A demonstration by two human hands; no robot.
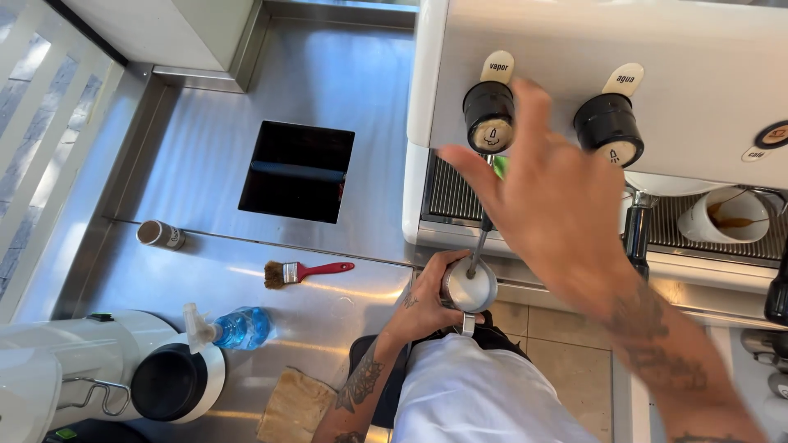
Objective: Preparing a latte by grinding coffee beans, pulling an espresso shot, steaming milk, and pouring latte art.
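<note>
Now the left hand (427,299) clamps the milk pitcher (469,289) under the upright steam wand (478,246), while the right hand (550,205), fingers spread, reaches up-left toward the steam knob (490,115)

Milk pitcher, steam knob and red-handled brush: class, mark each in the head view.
milk pitcher (474,291), head view, milk surface.
steam knob (489,115), head view, black body.
red-handled brush (305,271), head view, handle near bristles.

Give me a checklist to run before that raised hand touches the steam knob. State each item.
1. Left hand wrapped around milk pitcher: ok.
2. Steam wand tip inside the pitcher: ok.
3. Tip's depth in the milk: cannot tell.
4. Right hand open, beside steam knob, not gripping it: ok.
5. White cup under the coffee stream: ok.
</note>
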